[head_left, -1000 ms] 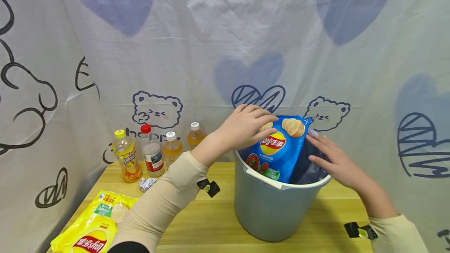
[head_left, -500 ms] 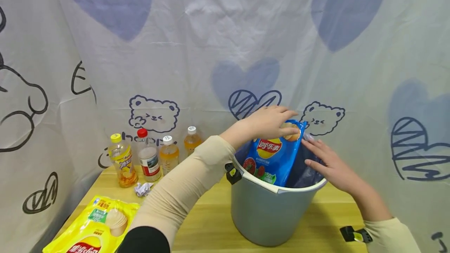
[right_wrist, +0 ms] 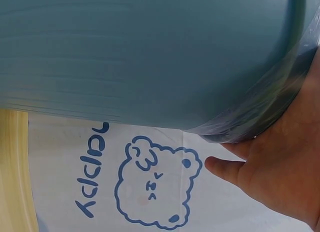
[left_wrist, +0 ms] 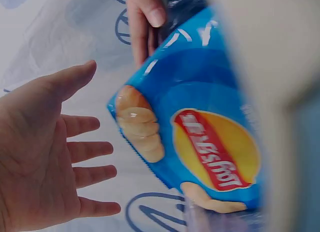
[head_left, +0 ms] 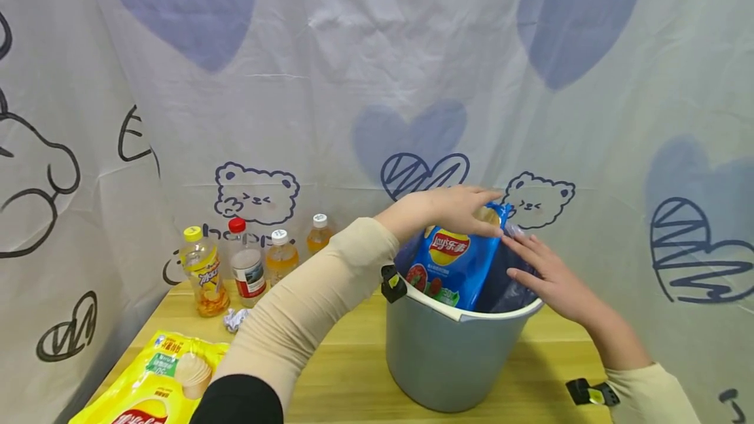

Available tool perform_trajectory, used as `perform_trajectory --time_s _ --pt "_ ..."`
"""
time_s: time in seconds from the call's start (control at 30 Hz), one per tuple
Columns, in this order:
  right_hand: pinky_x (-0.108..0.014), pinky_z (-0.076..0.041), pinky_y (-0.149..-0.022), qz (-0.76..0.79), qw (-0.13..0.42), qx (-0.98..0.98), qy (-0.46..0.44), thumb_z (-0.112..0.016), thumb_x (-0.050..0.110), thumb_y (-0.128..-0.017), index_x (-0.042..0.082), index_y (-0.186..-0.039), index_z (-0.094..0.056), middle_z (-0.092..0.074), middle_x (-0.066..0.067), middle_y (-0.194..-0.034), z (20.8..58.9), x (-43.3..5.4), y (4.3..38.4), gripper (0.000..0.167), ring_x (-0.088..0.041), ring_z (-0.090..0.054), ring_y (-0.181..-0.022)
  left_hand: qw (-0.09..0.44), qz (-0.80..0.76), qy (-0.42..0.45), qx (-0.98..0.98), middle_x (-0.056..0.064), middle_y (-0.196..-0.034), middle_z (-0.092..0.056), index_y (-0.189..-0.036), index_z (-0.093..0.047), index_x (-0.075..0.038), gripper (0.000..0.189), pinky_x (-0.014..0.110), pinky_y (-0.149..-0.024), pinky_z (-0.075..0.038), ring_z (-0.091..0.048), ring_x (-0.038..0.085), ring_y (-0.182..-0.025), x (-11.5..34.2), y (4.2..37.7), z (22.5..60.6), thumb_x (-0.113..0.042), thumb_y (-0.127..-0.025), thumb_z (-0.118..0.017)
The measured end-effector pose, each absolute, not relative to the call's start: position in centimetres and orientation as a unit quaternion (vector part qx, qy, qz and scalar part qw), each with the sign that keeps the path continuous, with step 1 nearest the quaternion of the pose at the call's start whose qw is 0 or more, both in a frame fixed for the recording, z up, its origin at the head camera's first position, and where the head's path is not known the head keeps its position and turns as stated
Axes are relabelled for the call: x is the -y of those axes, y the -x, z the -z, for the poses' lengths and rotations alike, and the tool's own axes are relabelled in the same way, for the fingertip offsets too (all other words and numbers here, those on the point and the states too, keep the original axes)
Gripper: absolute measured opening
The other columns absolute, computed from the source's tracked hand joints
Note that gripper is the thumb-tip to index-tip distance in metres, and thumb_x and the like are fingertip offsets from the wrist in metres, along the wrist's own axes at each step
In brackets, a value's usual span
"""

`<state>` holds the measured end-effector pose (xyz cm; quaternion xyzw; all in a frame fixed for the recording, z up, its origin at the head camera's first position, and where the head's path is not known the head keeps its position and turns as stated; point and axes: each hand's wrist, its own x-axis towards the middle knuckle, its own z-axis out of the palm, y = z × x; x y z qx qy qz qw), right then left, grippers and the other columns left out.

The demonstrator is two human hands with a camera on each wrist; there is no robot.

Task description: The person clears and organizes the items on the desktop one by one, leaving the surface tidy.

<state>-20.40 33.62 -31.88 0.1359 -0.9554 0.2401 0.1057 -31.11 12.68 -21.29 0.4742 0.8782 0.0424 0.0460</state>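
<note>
A blue Lay's chip bag (head_left: 453, 267) leans inside a grey trash bin (head_left: 442, 365), its top sticking up past the rim. My left hand (head_left: 456, 208) reaches over the bag's upper part with fingers extended. In the left wrist view, that hand (left_wrist: 40, 157) has its thumb and fingers spread, with a gap between them and the bag's top edge. My right hand (head_left: 548, 277) lies along the bin's right rim, fingers straight, at the dark plastic liner (head_left: 509, 280). From the right wrist, the hand (right_wrist: 280, 177) shows beside the folded-over liner.
A yellow Lay's bag (head_left: 153, 378) lies on the wooden table (head_left: 341, 371) at the front left. Behind it are a crumpled paper ball (head_left: 234, 319), a yellow-capped bottle (head_left: 204, 273), a red-capped bottle (head_left: 247, 264) and two white-capped bottles (head_left: 281, 257). A printed curtain (head_left: 330, 84) hangs behind.
My left hand has moved right across the top of the blue chip bag. The right hand keeps its place at the rim. The head view has shifted slightly.
</note>
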Motion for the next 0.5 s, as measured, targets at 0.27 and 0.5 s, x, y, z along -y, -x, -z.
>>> perform_trajectory --time_s 0.27,0.5 --pt "-0.079 -0.011 -0.104 -0.237 0.104 0.958 -0.126 -0.051 0.038 -0.098 0.016 -0.152 -0.033 -0.021 -0.023 -0.160 31.7 -33.6 20.4 0.061 -0.051 -0.009 -0.146 0.036 -0.034 -0.463 -0.885 -0.003 -0.163 -0.022 -0.156 -0.018 -0.031 0.074 0.039 -0.121 -0.025 -0.024 0.018 -0.150 -14.3 31.3 19.8 -0.063 -0.095 -0.042" --pt "-0.079 -0.011 -0.105 -0.236 0.103 0.958 -0.124 -0.050 0.037 -0.098 0.013 -0.152 -0.033 -0.022 -0.024 -0.159 31.7 -33.5 20.2 0.061 -0.052 -0.009 -0.146 0.060 -0.065 -0.463 -0.882 -0.005 -0.158 -0.035 -0.152 -0.033 -0.026 0.066 0.036 -0.119 -0.030 -0.033 0.015 -0.146 -15.5 32.3 20.5 -0.061 -0.096 -0.041"
